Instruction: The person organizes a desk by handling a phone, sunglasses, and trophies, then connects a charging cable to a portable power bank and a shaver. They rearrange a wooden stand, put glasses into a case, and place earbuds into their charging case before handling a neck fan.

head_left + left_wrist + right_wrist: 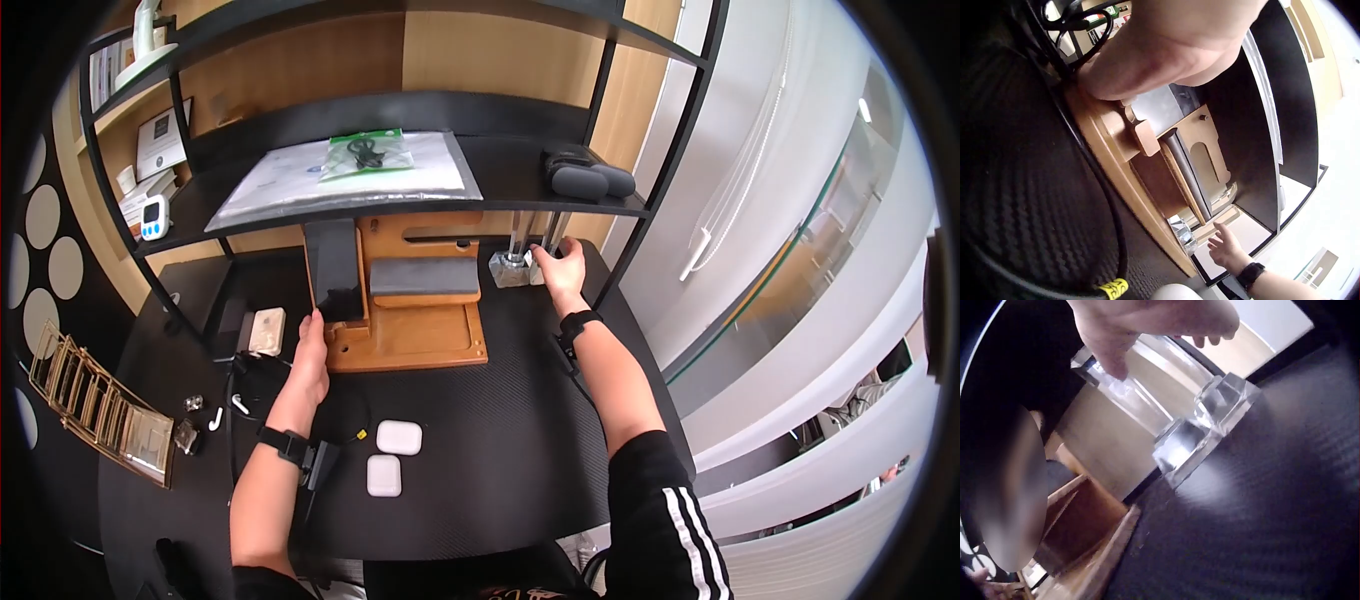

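Note:
My left hand [313,358] lies against the left side of a wooden desk stand [420,335], its fingers straight along the edge; in the left wrist view it covers the base's near corner. My right hand [562,272] is at the back right, beside two clear crystal-like pieces [512,268] with square faceted bases and upright columns. In the right wrist view the thumb overlaps one column [1141,403], while the fingertips show spread apart on the far side. Both faceted bases [1229,400] stand on the black desk. Dark padding [425,277] covers the stand's middle ledge.
Two white earphone cases [399,437] lie in front of the stand. Loose white earbuds [240,404], black cables [262,362] and a cream box [267,332] are on the left, near a gold wire rack [100,410]. A black shelf [510,175] overhangs the stand.

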`<state>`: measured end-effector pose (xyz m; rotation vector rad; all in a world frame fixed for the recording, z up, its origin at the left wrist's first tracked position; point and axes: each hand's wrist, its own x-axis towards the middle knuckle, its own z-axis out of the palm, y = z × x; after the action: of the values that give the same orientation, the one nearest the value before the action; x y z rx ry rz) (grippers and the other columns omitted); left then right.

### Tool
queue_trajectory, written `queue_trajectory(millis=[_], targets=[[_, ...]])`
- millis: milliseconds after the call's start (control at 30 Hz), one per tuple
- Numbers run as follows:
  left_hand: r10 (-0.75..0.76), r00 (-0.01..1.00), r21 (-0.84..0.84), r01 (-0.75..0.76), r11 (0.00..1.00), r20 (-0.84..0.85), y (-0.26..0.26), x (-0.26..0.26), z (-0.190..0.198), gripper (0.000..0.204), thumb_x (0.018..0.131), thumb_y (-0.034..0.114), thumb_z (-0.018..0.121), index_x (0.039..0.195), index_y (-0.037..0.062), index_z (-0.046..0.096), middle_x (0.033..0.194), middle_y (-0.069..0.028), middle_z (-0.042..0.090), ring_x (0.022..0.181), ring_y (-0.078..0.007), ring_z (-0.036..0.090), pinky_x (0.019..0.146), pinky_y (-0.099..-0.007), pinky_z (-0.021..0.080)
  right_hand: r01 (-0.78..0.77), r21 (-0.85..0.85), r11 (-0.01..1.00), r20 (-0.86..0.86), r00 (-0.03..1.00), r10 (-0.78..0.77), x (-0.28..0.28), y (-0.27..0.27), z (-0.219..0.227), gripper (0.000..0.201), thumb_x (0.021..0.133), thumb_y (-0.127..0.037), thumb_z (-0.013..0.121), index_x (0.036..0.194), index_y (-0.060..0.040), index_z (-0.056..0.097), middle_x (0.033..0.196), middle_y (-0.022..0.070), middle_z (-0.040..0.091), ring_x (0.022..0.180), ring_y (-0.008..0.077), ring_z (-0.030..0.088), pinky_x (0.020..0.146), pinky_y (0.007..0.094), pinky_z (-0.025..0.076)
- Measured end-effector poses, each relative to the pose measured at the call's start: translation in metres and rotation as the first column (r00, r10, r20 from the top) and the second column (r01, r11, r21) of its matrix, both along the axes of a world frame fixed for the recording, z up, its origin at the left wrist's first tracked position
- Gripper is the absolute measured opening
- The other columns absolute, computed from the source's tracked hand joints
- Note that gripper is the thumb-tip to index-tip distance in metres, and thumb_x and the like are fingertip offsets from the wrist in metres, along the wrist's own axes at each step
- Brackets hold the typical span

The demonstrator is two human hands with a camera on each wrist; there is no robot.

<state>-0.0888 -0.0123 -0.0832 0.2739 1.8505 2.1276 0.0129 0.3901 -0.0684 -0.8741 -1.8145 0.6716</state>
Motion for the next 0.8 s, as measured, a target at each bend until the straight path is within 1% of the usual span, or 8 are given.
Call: queue_trajectory(millis=[33,100,133,233,367,433,500,800], targets=[[0.0,1.0,0.013,0.0,1.0,-0.007,0.001,0.0,0.001,0.061,0.099,0.047,0.038,0.144,0.0077,0.029,0.147,-0.0058,0.032,0.137,-0.0179,0.023,0.113,-0.0351,0.011,0.0,0.009,1.0,-0.008,1.0,0.0,-0.007,0.011,0.002,0.075,0.067,-0.031,0.08,0.124,0.006,0.048,0.111,0.0186,0.061,0.104,0.0257,0.059,0.092,0.0323,0.045],[0.005,1.0,0.033,-0.004,0.999,-0.021,0.001,0.001,0.001,0.06,0.099,0.046,0.039,0.144,0.0076,0.03,0.147,-0.0056,0.033,0.137,-0.0178,0.023,0.113,-0.0348,0.011,-0.219,-0.092,0.971,-0.133,0.969,0.206,-0.023,0.035,-0.003,0.088,0.065,-0.029,0.083,0.132,0.0052,0.039,0.111,0.0172,0.061,0.098,0.0226,0.061,0.088,0.0301,0.047],[0.01,1.0,0.042,-0.009,0.999,-0.028,0.0,0.002,0.001,0.06,0.099,0.046,0.039,0.144,0.0076,0.03,0.146,-0.0055,0.033,0.137,-0.0177,0.023,0.113,-0.0347,0.011,-0.357,-0.177,0.917,-0.21,0.924,0.319,-0.022,0.038,0.002,0.104,0.059,-0.042,0.084,0.136,0.0052,0.034,0.122,0.0224,0.055,0.111,0.0299,0.056,0.098,0.035,0.042],[0.022,0.999,0.061,-0.02,0.998,-0.034,-0.001,0.002,0.001,0.059,0.099,0.045,0.039,0.144,0.0075,0.03,0.146,-0.0053,0.033,0.136,-0.0174,0.024,0.113,-0.0344,0.012,-0.534,-0.165,0.829,-0.315,0.825,0.469,-0.024,0.033,0.012,0.099,0.06,-0.025,0.087,0.137,0.0036,0.032,0.12,0.016,0.054,0.106,0.0239,0.057,0.094,0.0325,0.044],[0.031,0.999,0.083,-0.03,0.996,-0.02,0.002,0.003,0.003,0.058,0.099,0.044,0.04,0.143,0.0074,0.031,0.145,-0.005,0.034,0.136,-0.0171,0.024,0.112,-0.034,0.012,-0.616,-0.246,0.748,-0.34,0.778,0.529,-0.031,0.037,-0.001,0.094,0.062,-0.017,0.087,0.135,0.0025,0.031,0.118,0.0128,0.055,0.105,0.0212,0.057,0.093,0.0318,0.045],[0.034,0.999,0.081,-0.034,0.996,-0.003,0.005,0.005,0.004,0.058,0.099,0.043,0.04,0.143,0.0074,0.031,0.145,-0.0049,0.035,0.135,-0.017,0.025,0.112,-0.0338,0.012,-0.693,-0.142,0.707,-0.476,0.674,0.565,-0.036,0.032,-0.009,0.095,0.062,-0.016,0.088,0.135,0.0019,0.031,0.118,0.0113,0.054,0.104,0.0202,0.056,0.093,0.0322,0.045],[0.019,1.0,0.075,-0.021,0.997,0.022,0.008,0.004,0.006,0.057,0.099,0.043,0.041,0.143,0.0074,0.031,0.144,-0.0047,0.035,0.135,-0.0168,0.025,0.112,-0.0336,0.012,-0.603,-0.153,0.783,-0.419,0.757,0.501,-0.034,0.03,-0.011,0.098,0.062,-0.016,0.088,0.137,0.0016,0.029,0.122,0.0107,0.052,0.107,0.0193,0.053,0.093,0.0319,0.044],[-0.024,0.998,0.098,0.019,0.995,0.059,0.004,0.002,0.004,0.055,0.099,0.041,0.042,0.142,0.0072,0.033,0.142,-0.0041,0.037,0.134,-0.0161,0.026,0.112,-0.0326,0.013,-0.616,-0.139,0.775,-0.407,0.749,0.523,-0.035,0.019,-0.015,0.095,0.062,-0.016,0.088,0.134,0.0023,0.029,0.127,0.0159,0.048,0.117,0.0254,0.049,0.099,0.0369,0.04]])
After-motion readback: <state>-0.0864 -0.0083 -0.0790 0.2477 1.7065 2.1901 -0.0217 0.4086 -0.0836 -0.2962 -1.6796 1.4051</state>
